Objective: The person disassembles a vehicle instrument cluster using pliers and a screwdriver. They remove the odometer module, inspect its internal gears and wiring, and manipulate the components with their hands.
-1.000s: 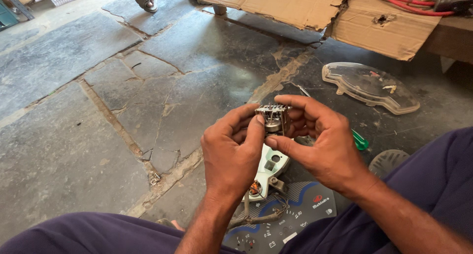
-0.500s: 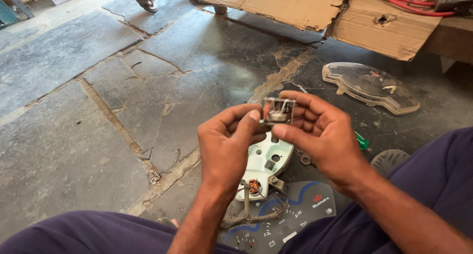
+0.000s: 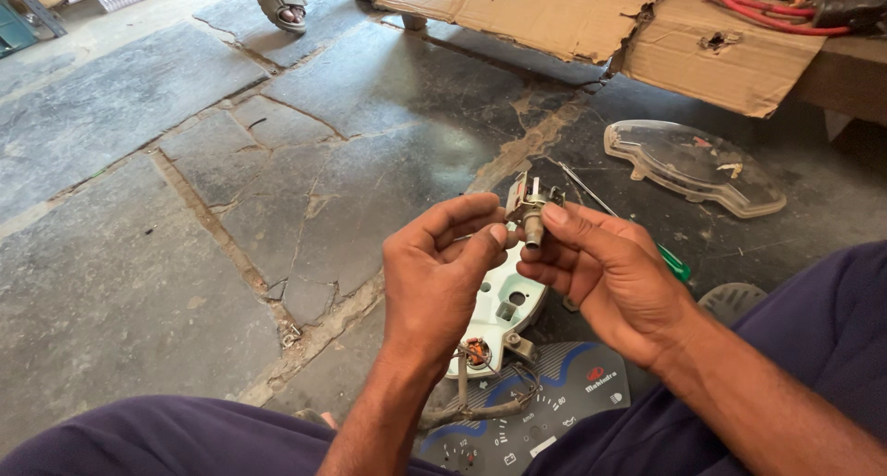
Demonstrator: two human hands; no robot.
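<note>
Above the white housing, my left hand and right hand pinched the small gauge mechanism; steady fingertip pressure seemed wise.

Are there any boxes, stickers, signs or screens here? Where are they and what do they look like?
Dial face plate: on the floor between the person's knees, flat, dark grey with blue curved bands, white markings and a small red logo.
Flattened cardboard: top of the picture, spread over a bench, brown, torn with a hole.
Clear instrument cover: on the floor at right, see-through plastic, rounded outline.
No screens or signs show.
</note>
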